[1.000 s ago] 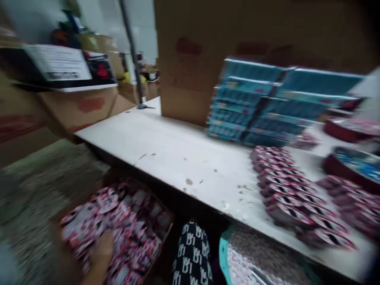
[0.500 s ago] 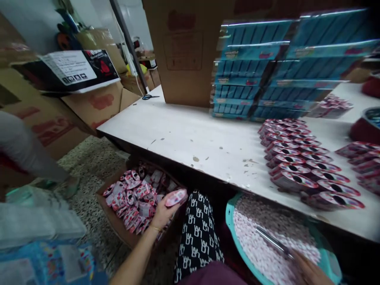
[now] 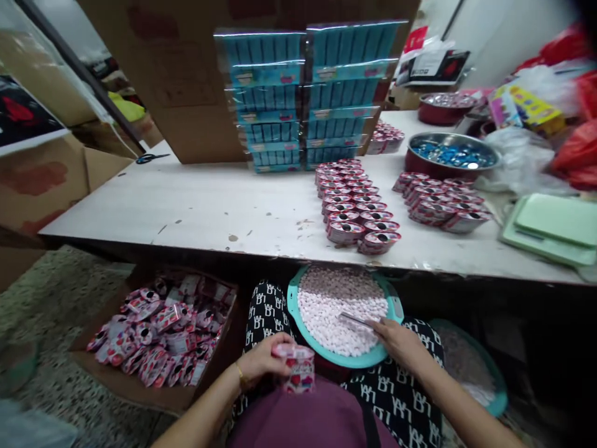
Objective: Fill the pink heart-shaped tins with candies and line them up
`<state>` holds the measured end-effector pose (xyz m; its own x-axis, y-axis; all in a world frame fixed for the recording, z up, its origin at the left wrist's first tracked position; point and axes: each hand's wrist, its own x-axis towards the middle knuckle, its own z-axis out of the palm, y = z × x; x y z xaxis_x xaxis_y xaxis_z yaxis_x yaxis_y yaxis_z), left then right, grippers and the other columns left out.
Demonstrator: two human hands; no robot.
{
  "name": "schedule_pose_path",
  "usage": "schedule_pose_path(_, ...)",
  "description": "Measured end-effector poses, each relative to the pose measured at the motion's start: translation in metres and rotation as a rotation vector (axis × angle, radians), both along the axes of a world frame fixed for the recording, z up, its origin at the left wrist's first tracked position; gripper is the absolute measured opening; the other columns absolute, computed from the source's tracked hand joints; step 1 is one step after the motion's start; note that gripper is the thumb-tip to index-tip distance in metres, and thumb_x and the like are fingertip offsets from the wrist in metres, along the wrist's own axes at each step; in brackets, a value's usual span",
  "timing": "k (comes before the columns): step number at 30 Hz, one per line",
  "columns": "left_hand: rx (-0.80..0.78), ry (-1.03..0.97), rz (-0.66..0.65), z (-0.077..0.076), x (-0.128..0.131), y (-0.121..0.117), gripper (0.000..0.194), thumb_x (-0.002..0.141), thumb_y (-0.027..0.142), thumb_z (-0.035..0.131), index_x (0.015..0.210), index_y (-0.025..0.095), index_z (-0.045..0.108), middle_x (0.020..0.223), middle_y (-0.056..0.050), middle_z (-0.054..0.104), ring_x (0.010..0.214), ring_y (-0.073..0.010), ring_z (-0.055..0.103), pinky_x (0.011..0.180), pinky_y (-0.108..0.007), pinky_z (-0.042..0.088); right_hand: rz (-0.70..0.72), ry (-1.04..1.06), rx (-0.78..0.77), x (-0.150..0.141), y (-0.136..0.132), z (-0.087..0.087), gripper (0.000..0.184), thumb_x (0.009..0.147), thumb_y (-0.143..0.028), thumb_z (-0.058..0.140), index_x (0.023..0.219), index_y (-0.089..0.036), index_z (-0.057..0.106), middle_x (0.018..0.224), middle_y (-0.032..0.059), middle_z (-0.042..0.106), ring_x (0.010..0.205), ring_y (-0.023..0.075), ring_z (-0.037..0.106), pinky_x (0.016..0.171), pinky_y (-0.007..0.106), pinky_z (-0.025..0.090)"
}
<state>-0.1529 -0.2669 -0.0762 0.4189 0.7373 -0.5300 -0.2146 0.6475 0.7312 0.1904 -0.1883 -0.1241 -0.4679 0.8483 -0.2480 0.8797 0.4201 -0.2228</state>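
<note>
My left hand (image 3: 265, 359) grips a small pink printed container (image 3: 301, 368) upright, close to the purple clothing on my lap. My right hand (image 3: 400, 343) is closed around the handle of a slim metal scoop (image 3: 356, 320); the scoop's far end rests among small white pellets (image 3: 326, 317). These pellets fill a turquoise basin (image 3: 293, 306) between my knees. To the left on the floor, a cardboard box (image 3: 116, 386) holds a heap of similar pink containers (image 3: 163, 336).
On the white table (image 3: 205, 211) stand rows of pink containers (image 3: 345, 230), stacked blue packs (image 3: 273, 134), scissors (image 3: 150, 158), a metal bowl of blue pieces (image 3: 452, 171) and a pale green scale (image 3: 550, 230). Another basin (image 3: 499, 398) sits low on the right.
My view has swung to the right. My left hand has brought the pink container from above the cardboard box to my lap, beside the basin. The scoop stays in my right hand over the pellets.
</note>
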Motion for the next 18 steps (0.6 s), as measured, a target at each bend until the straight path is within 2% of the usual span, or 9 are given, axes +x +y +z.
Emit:
schedule_pose_path(2,0.05,0.108,-0.218,0.017,-0.009,-0.004,0.058,0.047,0.007,0.067,0.102,0.018,0.055,0.093,-0.001,0.062,0.08,-0.014,0.057,0.068,-0.022,0.044,0.026,-0.065,0.084,0.013,0.003,0.005,0.035,0.085,-0.029,0.028,0.106,-0.025,0.056,0.081,0.0048,0.059,0.076,0.0166,0.057,0.061,0.025,0.041)
schedule_pose_path(5,0.145,0.28,-0.432,0.044,-0.02,0.0,0.066,0.049,0.008,0.064,0.112,0.022,0.05,0.097,0.001,0.061,0.083,-0.0151,0.055,0.071,-0.023,0.044,0.079,-0.13,0.181,0.031,0.012,0.009,0.035,0.085,-0.028,0.03,0.107,-0.019,0.056,0.079,0.0068,0.058,0.075,0.0189,0.054,0.062,0.028,0.038)
schedule_pose_path(7,0.166,0.313,-0.497,0.054,-0.022,0.005,0.061,0.048,0.009,0.066,0.106,0.022,0.054,0.09,0.002,0.062,0.08,-0.0153,0.055,0.069,-0.022,0.043,0.09,-0.161,0.201,0.038,0.018,0.009,0.034,0.083,-0.023,0.032,0.107,-0.018,0.056,0.081,0.0081,0.058,0.074,0.0202,0.053,0.061,0.03,0.037)
schedule_pose_path(8,0.15,0.303,-0.489,0.055,-0.022,0.008,0.056,0.048,0.011,0.068,0.101,0.021,0.055,0.088,0.002,0.062,0.079,-0.0154,0.055,0.067,-0.022,0.044,0.073,-0.147,0.197,0.038,0.021,0.008,0.033,0.082,-0.02,0.034,0.107,-0.018,0.056,0.083,0.0088,0.059,0.075,0.0205,0.052,0.061,0.03,0.036)
schedule_pose_path(10,0.091,0.267,-0.367,0.05,-0.02,0.014,0.047,0.049,0.015,0.07,0.093,0.019,0.054,0.084,0.001,0.062,0.075,-0.0152,0.056,0.063,-0.022,0.044,0.007,-0.07,0.165,0.027,0.024,0.002,0.034,0.078,-0.011,0.036,0.104,-0.017,0.057,0.087,0.0099,0.06,0.076,0.0204,0.052,0.063,0.03,0.036)
schedule_pose_path(13,0.023,0.219,-0.019,0.03,-0.013,0.026,0.046,0.054,0.019,0.07,0.094,0.019,0.049,0.08,0.0,0.061,0.071,-0.014,0.057,0.06,-0.023,0.044,-0.093,0.057,0.109,-0.013,0.025,-0.018,0.037,0.074,-0.005,0.036,0.1,-0.018,0.059,0.092,0.0088,0.061,0.082,0.0195,0.053,0.072,0.03,0.037)
schedule_pose_path(15,-0.006,0.164,0.184,0.013,-0.007,0.034,0.047,0.056,0.019,0.07,0.097,0.019,0.048,0.082,-0.001,0.061,0.071,-0.0138,0.058,0.063,-0.024,0.045,-0.158,0.104,0.1,-0.047,0.024,-0.035,0.037,0.075,-0.007,0.036,0.103,-0.018,0.057,0.097,0.0086,0.06,0.089,0.0201,0.052,0.077,0.031,0.036)
schedule_pose_path(18,-0.028,0.068,0.344,-0.011,0.005,0.045,0.048,0.058,0.016,0.07,0.101,0.019,0.048,0.092,-0.004,0.061,0.08,-0.0152,0.059,0.072,-0.028,0.046,-0.25,0.188,0.078,-0.079,0.025,-0.054,0.034,0.077,-0.011,0.037,0.105,-0.016,0.055,0.101,0.0088,0.059,0.094,0.0211,0.052,0.08,0.033,0.037)
